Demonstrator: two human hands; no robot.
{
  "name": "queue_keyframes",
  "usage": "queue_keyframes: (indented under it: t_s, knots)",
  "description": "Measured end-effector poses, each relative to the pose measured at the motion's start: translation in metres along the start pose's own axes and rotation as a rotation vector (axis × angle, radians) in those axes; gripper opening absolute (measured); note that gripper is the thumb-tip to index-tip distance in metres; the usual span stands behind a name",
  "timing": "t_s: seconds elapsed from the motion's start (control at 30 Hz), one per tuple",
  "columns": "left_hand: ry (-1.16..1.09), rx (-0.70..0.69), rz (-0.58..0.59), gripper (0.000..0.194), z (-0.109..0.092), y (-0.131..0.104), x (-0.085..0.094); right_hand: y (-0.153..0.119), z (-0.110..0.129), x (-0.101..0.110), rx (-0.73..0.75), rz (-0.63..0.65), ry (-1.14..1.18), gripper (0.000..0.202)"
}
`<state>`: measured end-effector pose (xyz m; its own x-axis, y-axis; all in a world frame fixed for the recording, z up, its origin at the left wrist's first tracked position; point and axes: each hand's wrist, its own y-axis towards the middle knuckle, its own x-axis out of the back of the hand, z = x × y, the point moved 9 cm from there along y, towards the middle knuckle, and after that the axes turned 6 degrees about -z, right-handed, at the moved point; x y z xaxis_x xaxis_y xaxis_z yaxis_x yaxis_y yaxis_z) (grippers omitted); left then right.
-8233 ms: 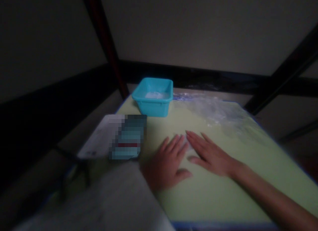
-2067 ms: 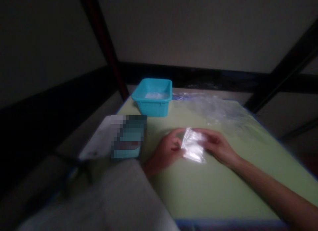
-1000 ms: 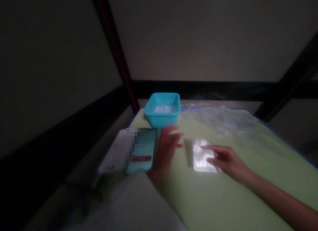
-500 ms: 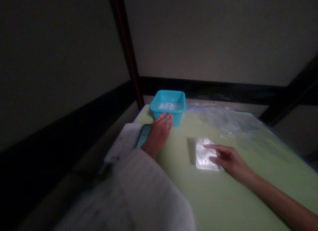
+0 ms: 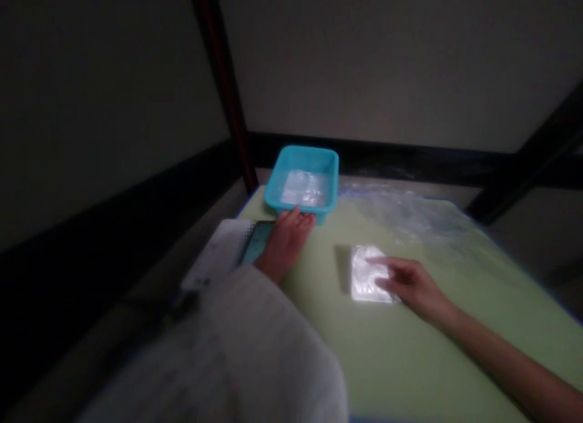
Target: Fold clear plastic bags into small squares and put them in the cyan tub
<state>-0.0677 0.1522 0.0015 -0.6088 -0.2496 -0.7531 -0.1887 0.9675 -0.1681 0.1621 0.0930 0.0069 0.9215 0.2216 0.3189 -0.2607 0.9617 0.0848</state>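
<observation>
My left hand (image 5: 288,238) reaches to the near side of a turquoise plastic basket (image 5: 272,189), its fingertips at the front rim. The basket leans toward me, and a flat, shiny clear-plastic packet (image 5: 304,188) shows on its floor. My right hand (image 5: 407,283) has a similar square packet (image 5: 368,277) between thumb and fingers, low over the light green tabletop (image 5: 355,356). That packet casts a shadow on its left. Blur hides what is inside either packet.
Crumpled clear plastic sheeting (image 5: 405,213) spreads over the back right of the table. Beside my left wrist lie a dark-edged phone-like slab (image 5: 257,241) and a pale flat object (image 5: 218,253). A wall and a dark beam (image 5: 410,159) stand behind.
The basket has tipped toward me at my left fingers, so more of its inside shows. My right hand keeps its hold on the packet. The whole view has shifted slightly.
</observation>
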Motion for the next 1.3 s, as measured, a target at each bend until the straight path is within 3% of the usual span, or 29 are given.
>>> queue_keyframes:
  t_s: [0.23,0.33,0.57,0.73,0.87,1.0,1.17,1.3]
  knots:
    - [0.045,0.015,0.025,0.007,0.013,-0.034,-0.014,0.001,-0.006,0.01,0.023,-0.035,0.1,0.043]
    - [0.078,0.043,0.068,0.013,0.024,-0.05,-0.021,0.0,-0.001,0.02,0.026,-0.068,0.161,0.039]
    - [0.052,0.121,0.161,0.011,0.048,-0.073,-0.025,-0.011,0.052,0.072,0.168,-0.307,0.114,0.032]
    - [0.022,0.15,0.11,0.009,0.056,-0.084,-0.025,-0.001,0.093,0.078,0.257,-0.333,0.112,0.026]
    - [-0.04,0.184,0.06,0.013,0.06,-0.09,-0.025,0.021,0.122,0.069,0.311,-0.336,-0.079,0.026]
    - [-0.076,0.192,0.062,0.019,0.06,-0.093,-0.027,0.047,0.142,0.042,0.373,-0.234,-0.272,0.029]
    - [-0.084,0.2,0.062,0.02,0.062,-0.094,-0.028,0.069,0.144,-0.005,0.415,-0.099,-0.558,0.027]
    - [-0.09,0.203,0.074,0.024,0.062,-0.093,-0.03,0.083,0.128,-0.032,0.346,0.028,-0.678,0.024]
